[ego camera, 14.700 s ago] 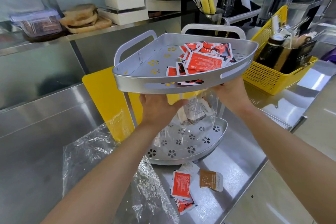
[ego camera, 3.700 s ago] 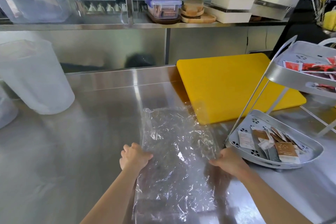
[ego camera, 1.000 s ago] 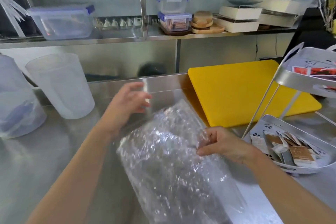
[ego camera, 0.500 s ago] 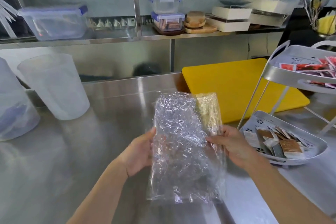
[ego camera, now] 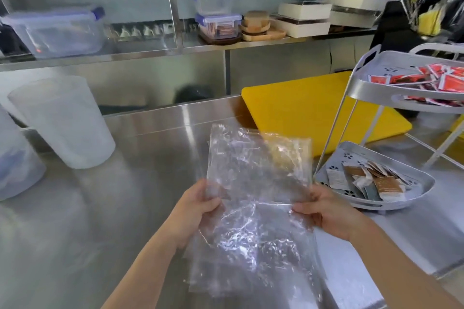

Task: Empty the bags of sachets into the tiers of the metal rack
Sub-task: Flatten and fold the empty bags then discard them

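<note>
Steel counter (ego camera: 105,208), empty clear bag (ego camera: 256,183) upright lengthwise, both hands pinching sides

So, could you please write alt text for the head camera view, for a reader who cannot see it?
Two bare hands, left hand and right hand, hold up an empty clear plastic bag over a steel counter. At right, a two-tier metal rack holds red sachets above and brown sachets below, in front of a yellow cutting board.
</note>
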`<state>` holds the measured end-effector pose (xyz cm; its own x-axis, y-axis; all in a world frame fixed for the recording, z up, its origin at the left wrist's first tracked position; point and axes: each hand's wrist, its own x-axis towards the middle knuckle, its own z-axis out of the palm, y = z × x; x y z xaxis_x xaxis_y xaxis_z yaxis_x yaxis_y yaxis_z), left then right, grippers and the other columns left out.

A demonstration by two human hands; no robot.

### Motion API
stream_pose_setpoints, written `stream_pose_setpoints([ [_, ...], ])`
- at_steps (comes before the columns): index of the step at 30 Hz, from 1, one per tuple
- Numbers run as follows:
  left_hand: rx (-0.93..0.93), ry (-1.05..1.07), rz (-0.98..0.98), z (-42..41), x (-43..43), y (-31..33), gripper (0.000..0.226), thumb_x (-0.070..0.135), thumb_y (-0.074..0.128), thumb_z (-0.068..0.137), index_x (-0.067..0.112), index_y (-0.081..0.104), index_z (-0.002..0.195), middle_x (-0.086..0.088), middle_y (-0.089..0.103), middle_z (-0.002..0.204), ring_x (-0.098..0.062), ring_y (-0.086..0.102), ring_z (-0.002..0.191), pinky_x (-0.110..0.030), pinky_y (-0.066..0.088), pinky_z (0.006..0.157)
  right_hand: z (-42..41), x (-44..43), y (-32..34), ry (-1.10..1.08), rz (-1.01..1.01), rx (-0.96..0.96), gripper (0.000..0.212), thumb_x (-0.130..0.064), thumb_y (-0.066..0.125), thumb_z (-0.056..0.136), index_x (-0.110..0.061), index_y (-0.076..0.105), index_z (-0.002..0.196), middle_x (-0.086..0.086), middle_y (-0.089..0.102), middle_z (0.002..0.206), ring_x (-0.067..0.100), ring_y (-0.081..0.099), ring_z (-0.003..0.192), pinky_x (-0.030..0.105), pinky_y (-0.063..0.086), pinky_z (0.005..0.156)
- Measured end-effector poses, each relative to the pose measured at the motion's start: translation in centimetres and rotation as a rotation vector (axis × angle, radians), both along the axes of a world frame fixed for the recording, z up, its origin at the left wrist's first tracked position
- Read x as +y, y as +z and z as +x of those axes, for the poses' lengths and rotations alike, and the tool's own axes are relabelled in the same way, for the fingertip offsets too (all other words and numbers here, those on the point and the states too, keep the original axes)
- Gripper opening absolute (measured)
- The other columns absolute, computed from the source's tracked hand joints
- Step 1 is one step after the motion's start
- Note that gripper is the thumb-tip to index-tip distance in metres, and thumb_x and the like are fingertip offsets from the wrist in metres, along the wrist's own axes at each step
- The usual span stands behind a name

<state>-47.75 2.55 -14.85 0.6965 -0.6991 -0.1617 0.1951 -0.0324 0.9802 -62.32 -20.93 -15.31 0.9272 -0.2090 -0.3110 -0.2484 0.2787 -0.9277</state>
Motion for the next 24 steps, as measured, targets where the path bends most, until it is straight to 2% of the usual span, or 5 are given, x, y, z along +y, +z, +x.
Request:
stream_pose_setpoints([
  [6,-0.160,-0.048,0.012,0.3,0.5,-0.3,0.052,-0.035,0.029,0.058,0.005,0.057,0.039,0.004,0.053,0.046,-0.008,0.049,0.046,-0.019,0.039,0.051,-0.8,-0.1,0.1,0.101,-0.226,-0.030,0.034,0.013,0.051,0.058,-0.011,0.068,0.041,-0.004,0.069,0.057,0.008,0.065,0.078,0.025,0.047,0.066],
  [14,-0.428,-0.442,0.151,-1.2,-1.2,2.9,0.038,-0.008,0.036,0.051,0.019,0.061,0.044,0.011,0.060,0.059,-0.002,0.051,0.056,-0.016,0.038,0.060,-0.1,2.2,1.7,0.499,-0.352,0.112,0.050,0.001,0.074,0.067,-0.027,0.061,0.106,-0.014,0.068,0.104,0.003,0.064,0.098,0.019,0.050,0.081],
  [18,0.029,-0.371,-0.154,0.2,-0.9,2.7,0.035,0.016,0.066,0.067,0.014,0.066,0.102,-0.012,0.069,0.098,-0.027,0.063,0.086,-0.035,0.049,0.076,0.4,3.9,1.1,0.383,-0.354,0.068,0.030,0.013,0.071,0.066,-0.017,0.066,0.068,-0.009,0.070,0.062,0.002,0.064,0.060,0.016,0.050,0.061],
  [21,0.564,-0.250,-0.369,1.7,0.3,-0.3,0.077,0.056,0.067,0.067,0.010,0.055,0.128,-0.025,0.060,0.124,-0.041,0.059,0.110,-0.050,0.049,0.092,0.1,3.4,0.0,0.096,-0.258,-0.034,0.029,0.000,0.079,0.056,0.003,0.069,0.083,0.020,0.071,0.087,0.024,0.067,0.078,0.032,0.055,0.074],
  [24,0.744,-0.287,-0.392,-0.1,0.0,-3.1,0.083,0.068,0.035,0.085,0.012,0.027,0.145,-0.018,0.029,0.151,-0.036,0.023,0.141,-0.049,0.011,0.119,-0.3,3.1,-0.6,-0.045,-0.141,-0.037,0.065,-0.012,0.088,0.041,0.009,0.063,0.098,0.033,0.065,0.101,0.035,0.065,0.089,0.042,0.053,0.084],
])
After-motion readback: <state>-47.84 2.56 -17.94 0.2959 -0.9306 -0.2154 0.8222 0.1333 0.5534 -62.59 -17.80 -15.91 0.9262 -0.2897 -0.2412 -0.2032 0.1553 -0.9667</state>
